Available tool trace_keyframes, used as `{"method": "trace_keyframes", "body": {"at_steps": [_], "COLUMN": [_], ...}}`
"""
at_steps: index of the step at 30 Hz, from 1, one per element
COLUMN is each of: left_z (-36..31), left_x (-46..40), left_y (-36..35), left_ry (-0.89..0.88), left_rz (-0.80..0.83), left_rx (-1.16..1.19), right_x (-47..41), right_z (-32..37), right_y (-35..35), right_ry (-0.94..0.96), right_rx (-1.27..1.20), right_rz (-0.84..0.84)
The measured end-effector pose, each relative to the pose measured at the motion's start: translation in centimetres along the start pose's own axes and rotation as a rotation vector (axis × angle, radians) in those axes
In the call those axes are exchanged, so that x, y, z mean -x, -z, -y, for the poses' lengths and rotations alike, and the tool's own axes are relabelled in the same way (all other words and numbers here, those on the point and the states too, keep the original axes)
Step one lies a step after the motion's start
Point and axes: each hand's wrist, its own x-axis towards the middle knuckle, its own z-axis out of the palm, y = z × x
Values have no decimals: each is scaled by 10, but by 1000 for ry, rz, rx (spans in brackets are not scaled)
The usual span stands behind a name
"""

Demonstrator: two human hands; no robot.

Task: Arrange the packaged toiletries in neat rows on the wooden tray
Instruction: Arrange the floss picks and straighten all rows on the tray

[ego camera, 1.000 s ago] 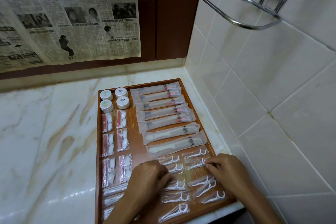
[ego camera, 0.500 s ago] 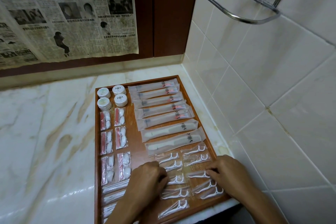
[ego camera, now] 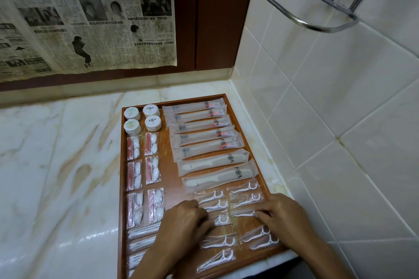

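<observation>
At the lower right of the frame, on the tray (ego camera: 122, 165), the right hand (ego camera: 283, 217) pinches a floss pick (ego camera: 243, 213) lying sideways, nearer it than the left hand (ego camera: 186, 222), whose curled fingers press another pick (ego camera: 221, 219).

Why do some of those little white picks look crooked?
The clear-wrapped white floss picks at the near right of the brown wooden tray lie slanted and overlapping, unlike the straight rows behind. Both hands work beside them.
</observation>
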Motion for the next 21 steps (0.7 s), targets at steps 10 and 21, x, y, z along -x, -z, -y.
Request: {"method": "trace_keyframes", "body": {"at_steps": [10, 21], "left_z": [-1, -3], "left_x": [-1, -1], "left_y": [1, 1], "left_ry": [7, 6], "left_rz": [61, 51], "left_rx": [-35, -27], "right_x": [-1, -2], "right_z": [-1, -4], "right_y": [-2, 0], "right_ry": [40, 34], "right_rx": [76, 66], "right_rz": [3, 0]}}
